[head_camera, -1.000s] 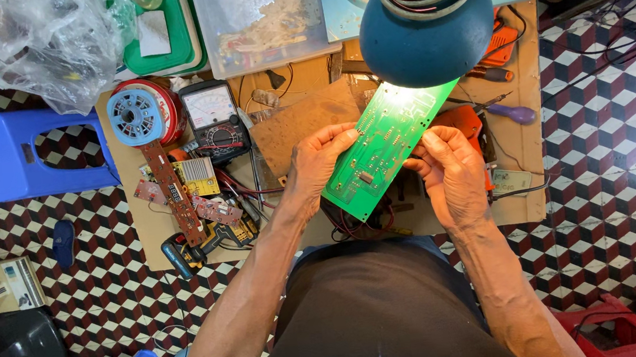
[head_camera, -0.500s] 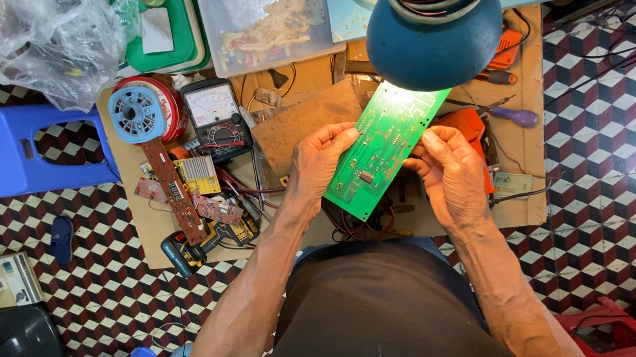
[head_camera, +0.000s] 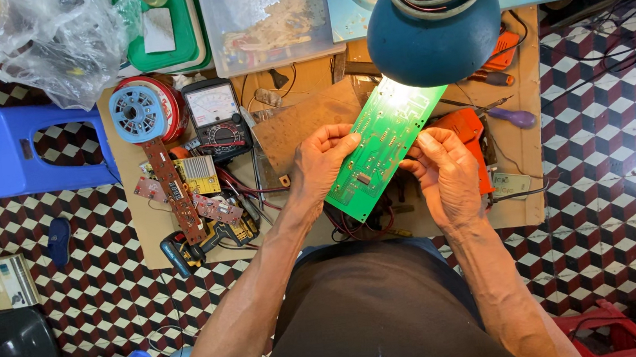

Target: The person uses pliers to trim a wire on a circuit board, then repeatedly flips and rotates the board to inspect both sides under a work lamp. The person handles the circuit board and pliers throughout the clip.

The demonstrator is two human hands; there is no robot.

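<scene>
1. Circuit board [head_camera: 382,148]: a long green one, held tilted above the middle of the bench [head_camera: 148,243], its far end right under the blue lamp [head_camera: 432,29], where the light glares on it.
2. Left hand [head_camera: 322,162] grips the board's left long edge, thumb on the face and fingers curled behind.
3. Right hand [head_camera: 446,177] pinches the opposite edge between thumb and fingertips, so both hands are closed on the board.
4. To look it over well, it seems wise to keep the fingers on the edges only, off the soldered parts, and to tilt the board until the glare leaves the spot being read.
5. Below the board lie a brown sheet [head_camera: 308,120] and an orange tool [head_camera: 471,139].
6. Toward the bench's left edge sit a dial meter [head_camera: 215,118], a wire spool [head_camera: 141,110] and a narrow brown board [head_camera: 178,193].
7. A purple-handled screwdriver [head_camera: 512,115] lies near the right edge.
</scene>
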